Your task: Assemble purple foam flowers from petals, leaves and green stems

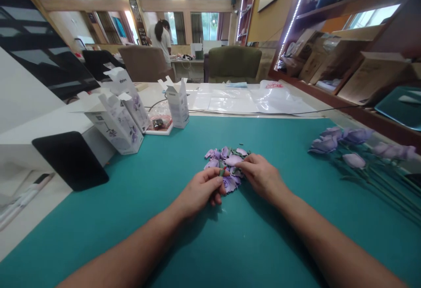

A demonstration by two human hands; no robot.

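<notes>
One pile of lilac and green pieces (231, 184) on a teal mat (184, 253).
From the lower left, the left hand (201, 189) angles in to the pile's near edge, thumb and index finger pinched on a small green piece (221, 172), other fingers curled below. From the lower right, the right hand (263, 176) slants in, fingertips bunched at a pale petal (233, 160); cannot tell whether they grip it.
</notes>
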